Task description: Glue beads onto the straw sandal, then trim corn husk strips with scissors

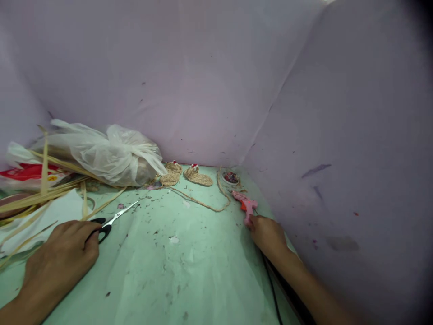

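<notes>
My left hand (62, 255) lies on the green table with its fingers curled over the black handles of the scissors (113, 220), whose blades point up and right. My right hand (267, 234) is closed round the handle of a pink glue gun (245, 204) near the right wall, nozzle pointing away from me. A black cord (272, 289) runs from the glue gun back along my right forearm. Two small woven straw slippers (184, 175) sit at the back of the table, with a jute string (203, 203) trailing from them.
A clear plastic bag (111, 155) and a red-and-white packet (29, 174) lie at the back left, with several dry straw strips (43, 192) across them. A small round dish (231, 177) sits in the back corner. Purple walls close in behind and on the right.
</notes>
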A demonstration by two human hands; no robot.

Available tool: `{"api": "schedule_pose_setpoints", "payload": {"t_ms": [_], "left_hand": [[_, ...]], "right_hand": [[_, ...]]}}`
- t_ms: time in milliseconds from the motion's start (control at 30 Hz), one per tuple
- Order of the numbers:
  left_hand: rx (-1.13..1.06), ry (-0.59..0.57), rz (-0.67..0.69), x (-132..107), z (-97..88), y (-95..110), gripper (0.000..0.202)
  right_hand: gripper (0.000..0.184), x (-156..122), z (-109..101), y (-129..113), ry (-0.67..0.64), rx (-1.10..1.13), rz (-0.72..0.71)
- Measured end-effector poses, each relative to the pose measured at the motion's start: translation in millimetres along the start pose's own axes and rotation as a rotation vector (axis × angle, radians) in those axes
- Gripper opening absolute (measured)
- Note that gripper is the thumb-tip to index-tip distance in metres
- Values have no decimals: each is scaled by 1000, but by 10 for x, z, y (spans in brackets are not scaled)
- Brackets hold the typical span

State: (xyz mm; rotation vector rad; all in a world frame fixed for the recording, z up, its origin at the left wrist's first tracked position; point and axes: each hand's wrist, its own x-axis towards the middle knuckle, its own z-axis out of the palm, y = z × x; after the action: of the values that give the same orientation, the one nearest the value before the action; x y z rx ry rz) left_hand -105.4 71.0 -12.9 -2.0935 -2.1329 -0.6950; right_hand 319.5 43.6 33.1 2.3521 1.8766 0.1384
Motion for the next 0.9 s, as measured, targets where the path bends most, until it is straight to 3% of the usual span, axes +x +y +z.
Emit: {"api": "schedule_pose_setpoints", "payload": {"t_ms": [100,267,567,700,900], "left_hand": [[150,19,63,4,-39,41,31],[179,47,84,-6,-92,100,33],[189,32,75,4,-72,93,28],[83,48,45,25,-118,170,25],[54,124,61,20,-138,220,17]], "right_hand": [[31,-10,23,-35,0,-16,-11],[32,-16,35,-43,1,-18,24],[28,-184,-248,-168,37,82,25],[31,-229,-196,-438,72,344,-36],[35,-424,35,-1258,87,825,-153]]}}
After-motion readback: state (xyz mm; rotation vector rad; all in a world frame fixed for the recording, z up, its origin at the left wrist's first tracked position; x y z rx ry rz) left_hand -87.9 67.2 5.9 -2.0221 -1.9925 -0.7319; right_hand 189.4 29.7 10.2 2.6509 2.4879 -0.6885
